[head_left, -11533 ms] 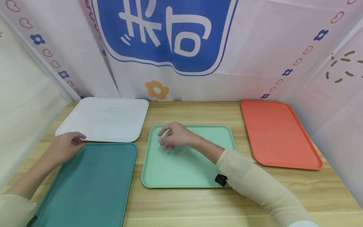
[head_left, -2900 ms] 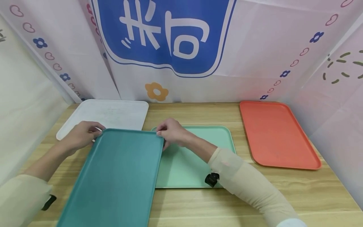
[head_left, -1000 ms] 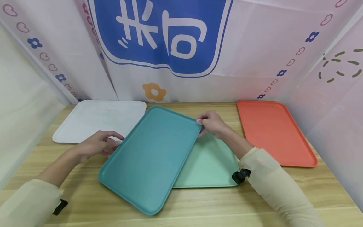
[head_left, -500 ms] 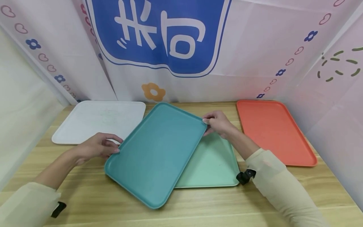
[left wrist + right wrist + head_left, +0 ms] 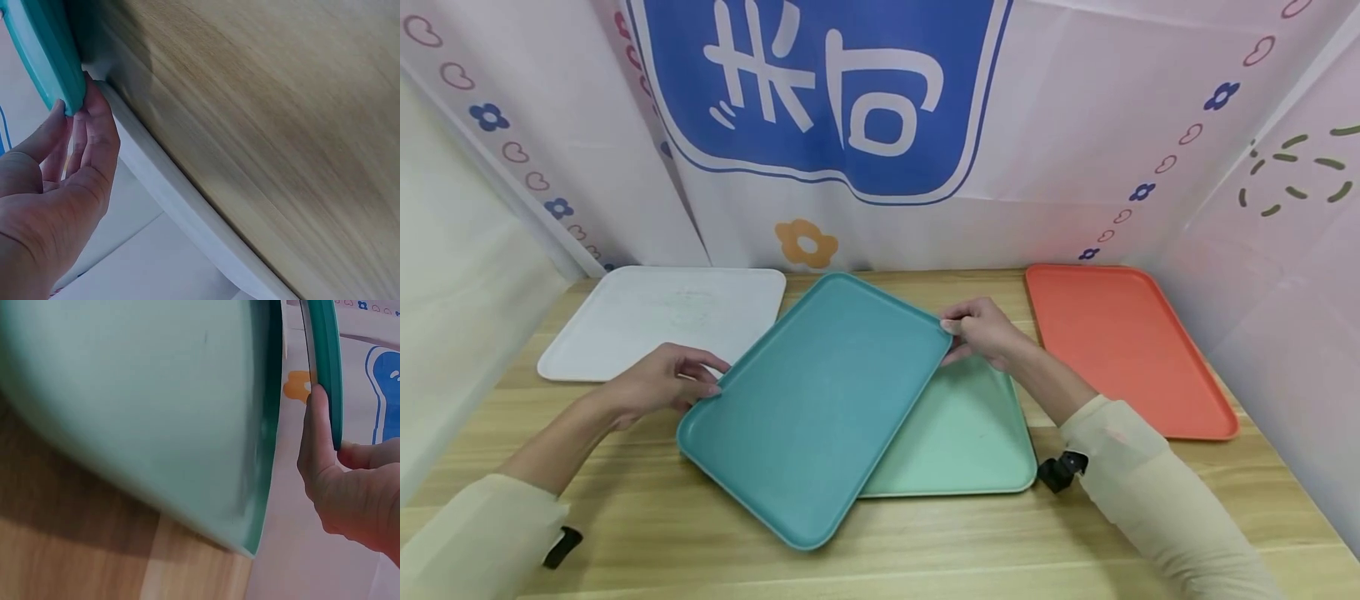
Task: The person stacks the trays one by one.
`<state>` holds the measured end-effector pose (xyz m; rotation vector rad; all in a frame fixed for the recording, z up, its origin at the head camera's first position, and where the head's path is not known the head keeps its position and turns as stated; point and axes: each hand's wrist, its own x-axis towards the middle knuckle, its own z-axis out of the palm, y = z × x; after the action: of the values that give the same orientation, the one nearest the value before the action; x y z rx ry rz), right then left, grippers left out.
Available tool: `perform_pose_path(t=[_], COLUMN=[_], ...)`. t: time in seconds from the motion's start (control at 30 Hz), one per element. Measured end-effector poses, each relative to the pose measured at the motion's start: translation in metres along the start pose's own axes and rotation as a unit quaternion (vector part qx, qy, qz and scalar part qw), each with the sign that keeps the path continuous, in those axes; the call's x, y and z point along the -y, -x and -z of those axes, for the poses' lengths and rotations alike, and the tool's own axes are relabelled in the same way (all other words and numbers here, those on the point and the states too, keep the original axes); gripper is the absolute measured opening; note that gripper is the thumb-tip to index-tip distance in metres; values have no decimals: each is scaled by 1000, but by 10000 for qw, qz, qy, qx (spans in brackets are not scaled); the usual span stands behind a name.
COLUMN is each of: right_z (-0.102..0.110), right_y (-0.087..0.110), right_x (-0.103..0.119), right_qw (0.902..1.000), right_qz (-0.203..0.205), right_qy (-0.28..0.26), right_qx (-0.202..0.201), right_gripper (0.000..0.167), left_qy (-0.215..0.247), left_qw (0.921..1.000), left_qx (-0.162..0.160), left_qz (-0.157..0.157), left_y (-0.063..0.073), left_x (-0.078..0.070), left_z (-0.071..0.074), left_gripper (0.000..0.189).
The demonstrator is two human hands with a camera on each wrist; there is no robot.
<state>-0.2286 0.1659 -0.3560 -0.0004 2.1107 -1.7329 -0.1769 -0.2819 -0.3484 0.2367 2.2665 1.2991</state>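
Observation:
A teal rectangular tray [image 5: 816, 408] is held turned at an angle above the mint-green tray [image 5: 955, 446], covering much of it in the head view. My left hand [image 5: 662, 379] pinches the teal tray's left long edge; in the left wrist view the thumb [image 5: 47, 134] lies on one side of the rim and the fingers on the other. At its far right corner, my right hand [image 5: 988, 333] grips it with the thumb on top and fingers below. The right wrist view shows that hand [image 5: 356, 487] on the rim, with the mint-green tray lower down.
A white tray [image 5: 655, 325] lies at the back left, its right edge close to the teal tray. On the right lies an orange-red tray [image 5: 1127, 350]. A printed cloth [image 5: 1060, 117] hangs behind the wooden table [image 5: 962, 550], with more cloth at both sides.
The teal tray, earlier flat on the left, was lifted, carried right and turned over the mint-green one. During the last half second it barely moved; my left thumb came onto its rim.

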Motion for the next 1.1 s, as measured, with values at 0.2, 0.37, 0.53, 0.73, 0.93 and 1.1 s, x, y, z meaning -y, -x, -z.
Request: perform_pose_path(t=[0.2, 0.37, 0.53, 0.73, 0.93, 1.1], right_z=[5, 10, 15, 19, 20, 19], right_y=[5, 9, 12, 14, 17, 19], right_x=[1, 0, -3, -5, -8, -13], right_qw=[9997, 9995, 9992, 9987, 9977, 9959], right_qz=[-5, -20, -15, -151, -207, -175], right_qy=[-18, 60, 126, 225, 437, 701], right_qx=[260, 295, 370, 436, 479, 551], right_gripper=[34, 33, 33, 37, 39, 39], left_qy=[-126, -211, -348, -417, -492, -497], left_qw=[9999, 9996, 9991, 9987, 9981, 9982], left_qx=[-20, -6, -24, -10, 1, -9], left_qz=[-102, -165, -255, -306, -362, -322], left_y=[-1, -3, -6, -8, -10, -13], left_x=[-1, -5, -8, -10, -15, -18], left_z=[1, 0, 0, 1, -1, -3], left_gripper=[41, 41, 41, 39, 37, 36])
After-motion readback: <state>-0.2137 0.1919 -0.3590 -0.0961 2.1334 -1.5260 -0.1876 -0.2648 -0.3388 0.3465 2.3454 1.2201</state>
